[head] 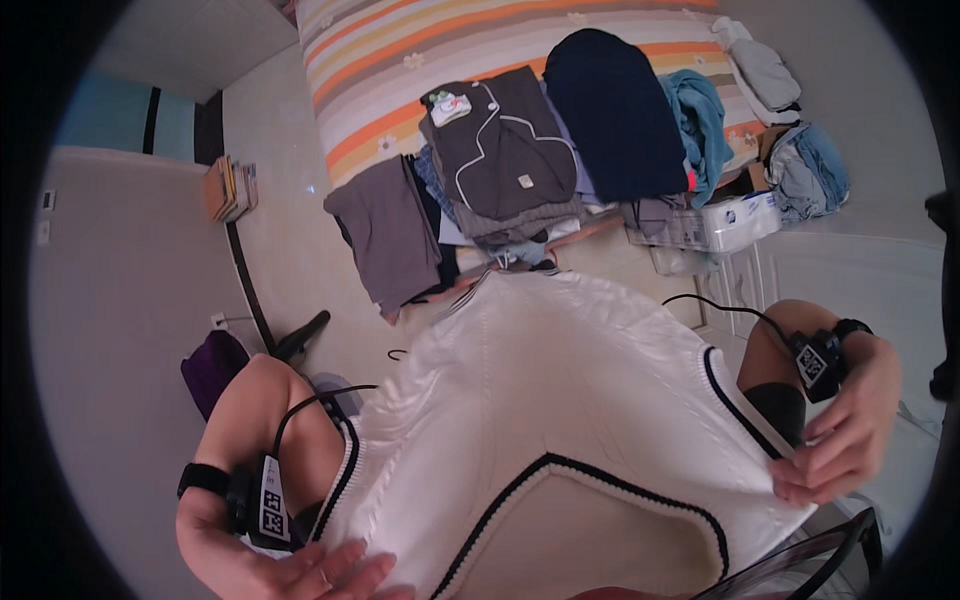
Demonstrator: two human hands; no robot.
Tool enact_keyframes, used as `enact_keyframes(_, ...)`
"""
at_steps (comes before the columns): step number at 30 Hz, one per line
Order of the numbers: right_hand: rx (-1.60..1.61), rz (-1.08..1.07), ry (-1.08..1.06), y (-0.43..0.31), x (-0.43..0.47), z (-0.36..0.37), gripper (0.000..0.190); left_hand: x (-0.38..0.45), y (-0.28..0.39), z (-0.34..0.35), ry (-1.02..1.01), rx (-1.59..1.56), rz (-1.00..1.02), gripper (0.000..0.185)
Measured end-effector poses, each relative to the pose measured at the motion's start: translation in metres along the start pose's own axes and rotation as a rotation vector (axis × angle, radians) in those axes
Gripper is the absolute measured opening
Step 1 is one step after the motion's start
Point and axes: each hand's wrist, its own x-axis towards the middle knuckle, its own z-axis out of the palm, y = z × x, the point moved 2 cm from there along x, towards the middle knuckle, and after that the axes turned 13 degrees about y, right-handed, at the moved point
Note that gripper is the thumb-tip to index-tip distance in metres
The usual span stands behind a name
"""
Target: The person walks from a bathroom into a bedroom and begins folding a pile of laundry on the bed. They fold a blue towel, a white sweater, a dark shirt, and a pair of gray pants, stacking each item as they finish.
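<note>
A white cable-knit sweater vest hangs spread out before me, its dark-trimmed V-neck towards me and its hem towards the bed. My left hand grips one shoulder of the vest at the lower edge of the view; its fingertips lie over the knit. With thumb and fingers, my right hand pinches the other shoulder beside the dark-edged armhole. Each wrist wears a strapped black device with a cable and a printed code.
A striped bed bears a dark grey garment, navy folded cloth, greyish-purple trousers and a teal garment. Nearby are a plastic-wrapped white pack and bundled denim. Books stand by the wall; eyeglasses edge the view.
</note>
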Motion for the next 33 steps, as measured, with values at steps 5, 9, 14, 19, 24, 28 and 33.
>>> enact_keyframes(5, 0.123, -0.094, 0.212, -0.015, -0.01, -0.001, 0.015, 0.041, -0.002, -0.004, -0.46, -0.158, -0.671, 0.022)
enact_keyframes(9, 0.274, -0.24, 0.172, -0.038, -0.018, -0.001, 0.017, 0.063, 0.02, -0.011, -0.435, -0.246, -0.829, 0.022)
enact_keyframes(14, 0.061, -0.262, 0.201, -0.063, -0.021, 0.001, 0.034, 0.068, 0.025, -0.003, -0.372, -0.248, -0.817, 0.022)
enact_keyframes(19, 0.136, -0.293, 0.205, -0.069, -0.025, 0.006, 0.034, 0.073, 0.034, -0.005, -0.347, -0.265, -0.822, 0.023)
enact_keyframes(24, 0.129, -0.283, 0.151, -0.074, -0.019, 0.01, 0.033, 0.075, 0.039, -0.005, -0.331, -0.264, -0.797, 0.024)
enact_keyframes(28, 0.142, -0.254, 0.125, -0.077, -0.017, 0.013, 0.031, 0.075, 0.037, -0.002, -0.311, -0.255, -0.759, 0.025)
enact_keyframes(33, 0.223, -0.21, 0.093, -0.084, -0.017, 0.016, 0.026, 0.073, 0.036, 0.002, -0.302, -0.268, -0.713, 0.026)
